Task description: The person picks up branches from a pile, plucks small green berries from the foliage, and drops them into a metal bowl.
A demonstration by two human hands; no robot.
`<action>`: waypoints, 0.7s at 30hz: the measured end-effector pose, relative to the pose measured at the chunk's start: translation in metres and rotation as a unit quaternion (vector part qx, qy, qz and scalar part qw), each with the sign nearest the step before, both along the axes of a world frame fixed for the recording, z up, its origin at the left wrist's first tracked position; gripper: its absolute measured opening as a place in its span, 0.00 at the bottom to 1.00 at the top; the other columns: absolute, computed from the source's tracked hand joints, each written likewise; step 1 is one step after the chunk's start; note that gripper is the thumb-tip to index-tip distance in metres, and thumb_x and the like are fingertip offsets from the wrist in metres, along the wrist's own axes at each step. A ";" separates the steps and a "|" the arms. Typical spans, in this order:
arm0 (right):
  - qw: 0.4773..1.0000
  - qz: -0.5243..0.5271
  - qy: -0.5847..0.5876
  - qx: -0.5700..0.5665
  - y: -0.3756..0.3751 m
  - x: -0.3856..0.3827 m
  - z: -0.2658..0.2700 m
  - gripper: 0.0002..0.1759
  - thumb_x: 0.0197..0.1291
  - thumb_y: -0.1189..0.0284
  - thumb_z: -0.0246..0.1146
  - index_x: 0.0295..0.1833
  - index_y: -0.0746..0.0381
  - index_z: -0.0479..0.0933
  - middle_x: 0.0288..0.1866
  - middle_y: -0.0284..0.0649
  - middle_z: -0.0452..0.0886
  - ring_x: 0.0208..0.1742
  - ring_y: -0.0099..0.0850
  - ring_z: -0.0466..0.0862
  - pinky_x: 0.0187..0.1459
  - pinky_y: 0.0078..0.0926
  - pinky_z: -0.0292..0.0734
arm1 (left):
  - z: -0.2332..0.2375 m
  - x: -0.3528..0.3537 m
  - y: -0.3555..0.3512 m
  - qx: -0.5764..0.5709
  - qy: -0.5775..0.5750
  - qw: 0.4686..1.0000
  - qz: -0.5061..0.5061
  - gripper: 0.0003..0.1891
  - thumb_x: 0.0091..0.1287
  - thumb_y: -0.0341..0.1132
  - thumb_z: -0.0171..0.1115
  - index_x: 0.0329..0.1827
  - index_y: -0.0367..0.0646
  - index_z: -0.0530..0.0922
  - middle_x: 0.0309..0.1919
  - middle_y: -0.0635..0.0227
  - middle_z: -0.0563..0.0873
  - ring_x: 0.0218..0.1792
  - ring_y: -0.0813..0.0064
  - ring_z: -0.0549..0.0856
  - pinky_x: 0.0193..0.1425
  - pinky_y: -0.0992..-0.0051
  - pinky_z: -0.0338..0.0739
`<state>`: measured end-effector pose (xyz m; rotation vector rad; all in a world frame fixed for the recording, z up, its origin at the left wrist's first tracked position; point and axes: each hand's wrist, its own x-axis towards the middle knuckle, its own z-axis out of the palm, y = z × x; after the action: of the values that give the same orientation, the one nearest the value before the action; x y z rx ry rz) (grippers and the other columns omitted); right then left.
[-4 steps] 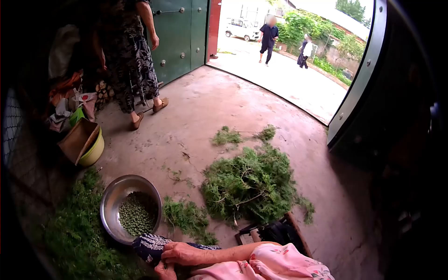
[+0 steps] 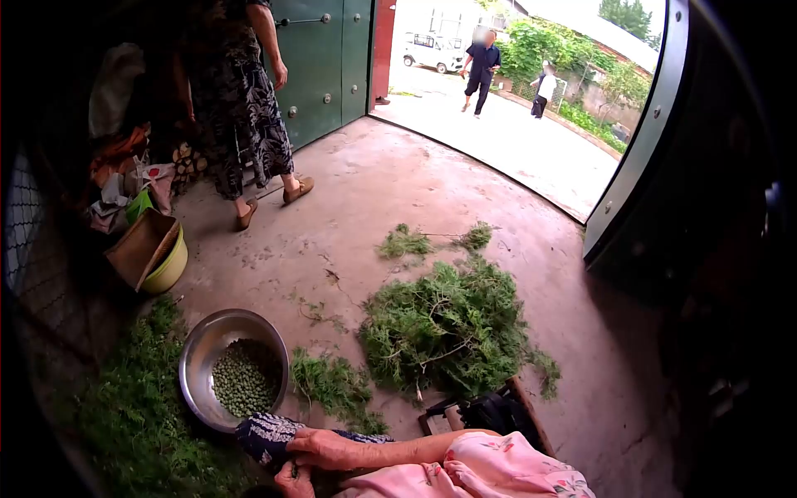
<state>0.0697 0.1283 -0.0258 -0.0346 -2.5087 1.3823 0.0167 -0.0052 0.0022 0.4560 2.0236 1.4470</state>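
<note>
My right hand [image 2: 325, 449], reaching in from the right below a pink flowered sleeve [image 2: 506, 465], rests over my patterned knee with its fingers curled. Just below it, my left hand [image 2: 295, 480] is closed, its fingers pinched together. Anything small held in either hand is hidden. Beyond the knee, a steel bowl [image 2: 193, 365] on the floor holds many small green round pods or cones [image 2: 242, 383]. Feathery evergreen sprigs [image 2: 332, 386] lie right of the bowl, and a larger pile of green branches [image 2: 444, 332] sits farther right.
More greenery [image 2: 137, 415] covers the floor at left. A yellow-green bucket [image 2: 170, 264] with a brown board stands behind the bowl. A person in patterned clothing [image 2: 245, 124] is by the green door [image 2: 320, 75]. A dark wooden-framed item [image 2: 531, 415] lies beside the pile. People are outside.
My left hand has shifted slightly down, away from the right. The standing person has stepped a little right, toward the doorway. The person in dark clothes outside has walked on.
</note>
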 end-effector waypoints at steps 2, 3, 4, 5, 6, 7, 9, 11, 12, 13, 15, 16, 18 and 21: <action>0.999 -0.032 0.010 -0.007 0.006 -0.010 0.001 0.12 0.52 0.71 0.60 0.42 0.64 0.75 0.36 0.43 0.74 0.41 0.44 0.76 0.42 0.36 0.72 | 0.002 -0.011 0.006 0.003 0.002 1.000 0.007 0.14 0.62 0.34 0.57 0.44 0.31 0.76 0.33 0.58 0.83 0.34 0.71 0.75 0.42 0.72 0.70; 0.999 -0.021 0.016 -0.031 0.005 -0.006 0.000 0.11 0.53 0.70 0.60 0.41 0.64 0.75 0.34 0.44 0.74 0.39 0.44 0.76 0.41 0.36 0.72 | 0.003 -0.010 0.002 -0.007 -0.005 1.000 -0.005 0.13 0.62 0.34 0.57 0.43 0.31 0.77 0.33 0.58 0.83 0.34 0.71 0.76 0.42 0.72 0.70; 0.998 -0.009 0.020 -0.055 0.003 -0.002 -0.002 0.10 0.55 0.70 0.60 0.40 0.64 0.75 0.33 0.45 0.74 0.38 0.45 0.76 0.40 0.37 0.72 | 0.002 -0.007 -0.002 -0.018 -0.013 1.000 -0.017 0.13 0.62 0.34 0.57 0.42 0.31 0.77 0.33 0.59 0.83 0.34 0.71 0.76 0.42 0.72 0.71; 0.998 -0.009 0.022 -0.056 0.002 -0.003 -0.005 0.10 0.55 0.70 0.60 0.40 0.64 0.75 0.33 0.45 0.74 0.38 0.45 0.76 0.40 0.37 0.72 | -0.006 -0.011 -0.002 -0.019 -0.012 1.000 -0.017 0.13 0.62 0.34 0.57 0.42 0.31 0.77 0.33 0.59 0.83 0.34 0.71 0.76 0.42 0.72 0.71; 0.996 -0.023 0.036 -0.075 0.005 -0.004 -0.007 0.10 0.57 0.68 0.59 0.39 0.64 0.75 0.31 0.45 0.74 0.37 0.45 0.77 0.39 0.36 0.72 | -0.021 -0.016 0.002 0.020 0.006 1.000 -0.011 0.10 0.58 0.30 0.60 0.38 0.32 0.79 0.28 0.63 0.83 0.32 0.78 0.76 0.39 0.75 0.71; 0.993 -0.036 0.050 -0.097 0.006 -0.005 -0.006 0.11 0.58 0.67 0.59 0.38 0.64 0.75 0.30 0.46 0.74 0.35 0.46 0.77 0.38 0.36 0.72 | -0.025 -0.019 0.006 0.057 0.023 0.998 -0.004 0.07 0.54 0.26 0.63 0.35 0.33 0.81 0.24 0.67 0.83 0.30 0.85 0.76 0.36 0.77 0.72; 0.994 -0.062 0.001 -0.090 0.003 -0.004 -0.004 0.13 0.61 0.64 0.57 0.38 0.64 0.75 0.29 0.47 0.74 0.34 0.47 0.75 0.38 0.33 0.72 | -0.025 -0.015 0.007 0.078 0.018 0.997 -0.003 0.06 0.54 0.26 0.63 0.33 0.33 0.81 0.23 0.67 0.82 0.30 0.85 0.75 0.35 0.78 0.72; 0.989 -0.104 -0.043 -0.096 0.004 -0.002 -0.006 0.16 0.63 0.62 0.55 0.37 0.65 0.75 0.28 0.44 0.75 0.31 0.41 0.76 0.37 0.31 0.72 | -0.021 -0.007 0.012 0.123 0.004 0.992 0.000 0.05 0.55 0.27 0.63 0.30 0.32 0.81 0.22 0.68 0.82 0.29 0.86 0.75 0.35 0.78 0.72; 0.970 -0.131 -0.037 -0.203 0.002 0.000 -0.003 0.17 0.64 0.61 0.55 0.36 0.66 0.74 0.26 0.40 0.75 0.30 0.36 0.75 0.38 0.31 0.71 | -0.020 -0.005 0.013 0.144 -0.003 0.990 0.003 0.05 0.55 0.27 0.63 0.29 0.32 0.80 0.22 0.69 0.81 0.28 0.86 0.75 0.35 0.78 0.72; 0.939 -0.156 -0.029 -0.306 0.004 0.002 0.002 0.18 0.64 0.60 0.55 0.35 0.67 0.74 0.25 0.37 0.75 0.29 0.31 0.74 0.38 0.31 0.71 | -0.028 -0.008 0.012 0.147 -0.002 0.989 0.003 0.05 0.55 0.27 0.63 0.29 0.32 0.80 0.22 0.69 0.81 0.28 0.86 0.75 0.35 0.78 0.72; 0.853 -0.160 -0.082 -0.489 0.016 0.000 -0.018 0.14 0.63 0.61 0.57 0.38 0.63 0.74 0.26 0.30 0.75 0.30 0.18 0.72 0.33 0.16 0.68 | -0.045 -0.016 0.010 0.119 -0.048 0.991 0.044 0.05 0.57 0.26 0.61 0.35 0.35 0.81 0.36 0.71 0.78 0.36 0.80 0.76 0.39 0.78 0.73; 0.813 -0.138 -0.052 -0.563 0.022 0.001 -0.020 0.13 0.62 0.62 0.58 0.40 0.61 0.74 0.27 0.29 0.75 0.30 0.17 0.72 0.31 0.13 0.67 | -0.045 -0.012 0.014 0.120 -0.068 0.983 0.125 0.06 0.54 0.27 0.62 0.34 0.35 0.80 0.35 0.69 0.80 0.37 0.74 0.77 0.41 0.74 0.72; 0.752 -0.085 -0.002 -0.654 0.034 0.003 -0.023 0.12 0.60 0.62 0.60 0.43 0.59 0.73 0.30 0.28 0.74 0.29 0.16 0.72 0.29 0.13 0.66 | 0.003 -0.009 0.018 0.076 -0.047 0.994 0.069 0.09 0.58 0.31 0.60 0.37 0.34 0.79 0.34 0.65 0.81 0.36 0.73 0.77 0.42 0.74 0.72; 0.826 -0.056 -0.114 -0.549 0.040 0.002 -0.006 0.14 0.60 0.60 0.61 0.44 0.59 0.73 0.32 0.26 0.74 0.30 0.15 0.71 0.31 0.12 0.66 | 0.016 -0.011 0.016 0.030 -0.029 0.999 0.001 0.12 0.63 0.36 0.57 0.40 0.34 0.78 0.36 0.62 0.82 0.37 0.71 0.77 0.44 0.74 0.71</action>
<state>0.0722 0.1684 -0.0318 -0.5792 -1.4413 2.6479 0.0053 0.0110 0.0179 0.4314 1.9398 1.5080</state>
